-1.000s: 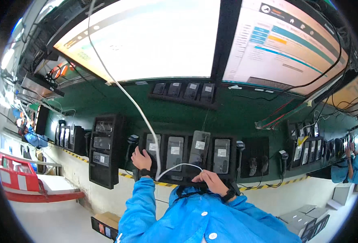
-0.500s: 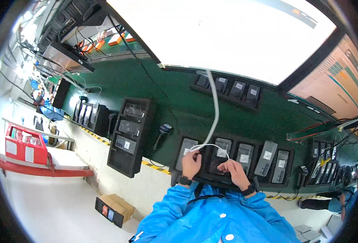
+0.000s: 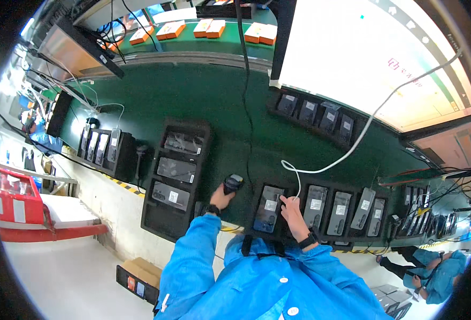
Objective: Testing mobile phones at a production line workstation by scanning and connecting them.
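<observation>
My left hand (image 3: 222, 198) is closed around the handle of a black barcode scanner (image 3: 233, 183) on the bench, between two foam trays. My right hand (image 3: 293, 211) pinches the end of a white cable (image 3: 347, 154), its fingertips at the right edge of a dark phone (image 3: 266, 214). That phone lies back up with a white label, in the leftmost slot of a black foam tray (image 3: 251, 226). Several more labelled phones, among them a grey one (image 3: 314, 207), fill slots to the right. The cable loops above my right hand and runs up across the monitor.
A black tray (image 3: 150, 214) with three bagged or labelled phones stands left of the scanner. A large monitor (image 3: 353, 64) stands behind; another tray (image 3: 347, 140) with phones lies below it. Orange-and-white boxes (image 3: 171, 30) line the far bench. Another person (image 3: 443, 274) is at far right.
My left hand has let go of the cable, moved left and closed on the scanner. My right hand has shifted slightly left to the leftmost phone. The view has turned rightward.
</observation>
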Available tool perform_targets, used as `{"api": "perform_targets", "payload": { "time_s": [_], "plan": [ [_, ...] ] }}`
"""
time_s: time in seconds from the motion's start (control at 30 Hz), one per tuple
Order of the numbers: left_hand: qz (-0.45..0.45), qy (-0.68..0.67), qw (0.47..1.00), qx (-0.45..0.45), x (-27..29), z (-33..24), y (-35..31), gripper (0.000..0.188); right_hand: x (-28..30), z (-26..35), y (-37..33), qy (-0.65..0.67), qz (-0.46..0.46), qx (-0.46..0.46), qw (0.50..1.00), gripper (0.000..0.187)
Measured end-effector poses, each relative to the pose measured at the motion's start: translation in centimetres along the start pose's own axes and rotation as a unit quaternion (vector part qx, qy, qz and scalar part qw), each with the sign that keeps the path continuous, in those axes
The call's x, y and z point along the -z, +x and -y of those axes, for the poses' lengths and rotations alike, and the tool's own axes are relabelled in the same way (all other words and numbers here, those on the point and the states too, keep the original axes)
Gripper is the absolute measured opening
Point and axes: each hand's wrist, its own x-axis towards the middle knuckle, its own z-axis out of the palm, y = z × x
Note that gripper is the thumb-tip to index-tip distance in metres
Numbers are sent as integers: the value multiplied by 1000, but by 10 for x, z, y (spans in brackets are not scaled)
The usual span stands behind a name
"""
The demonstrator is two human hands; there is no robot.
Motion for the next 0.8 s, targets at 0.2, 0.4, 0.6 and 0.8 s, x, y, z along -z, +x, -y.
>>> {"api": "perform_targets", "payload": {
  "time_s": [0.2, 0.4, 0.6, 0.8],
  "plan": [
    [-11, -160, 986, 39, 29, -96, -121, 56, 0, -2, 9, 15, 37, -20, 999, 26],
    [23, -140, 989, -40, 2, -125, -160, 37, -2, -4, 16, 52, 35, -61, 996, 53],
    [-8, -108, 991, -78, -13, -142, -163, 36, 5, -21, 22, 50, 27, -3, 998, 54],
    [-5, -45, 997, -65, -26, -130, -170, 42, 13, -53, 25, 62, 80, 22, 995, 75]
  ]
}}
